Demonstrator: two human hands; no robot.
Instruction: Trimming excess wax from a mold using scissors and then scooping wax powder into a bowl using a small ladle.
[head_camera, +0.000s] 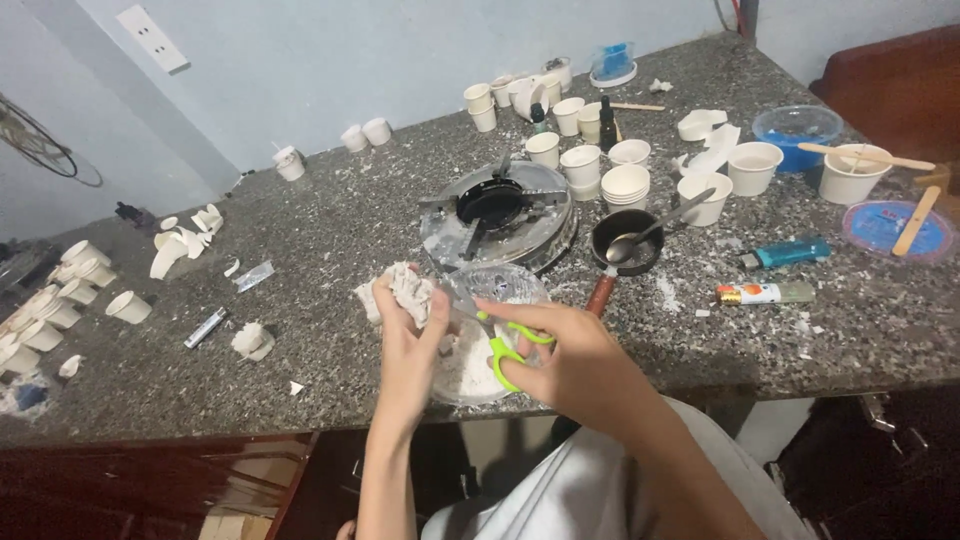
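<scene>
The left hand (408, 345) holds a white lump (402, 292) above a clear bowl (480, 340) that stands at the near edge of the counter (330, 240). The fingers are closed around the lower part of the lump, and its upper part stands free. The right hand (580, 365) has its fingers through the green handles of scissors (495, 335), and the blades point toward the lump, close to it. It is hard to tell how far the blades are open.

The lump looks crumbly and light, like wax or a soft plaster, because white flakes lie in the bowl below it. It seems stiff enough to keep its shape, but probably it breaks if it is pressed too hard. A good place to hold it is low and from the sides, as the left hand does, so the top stays free for the blades. The scissors are rigid and best held by the handles.

Behind the bowl stands a small burner (497, 215), and to the right a black pan (625, 240) with a spoon in it.
</scene>
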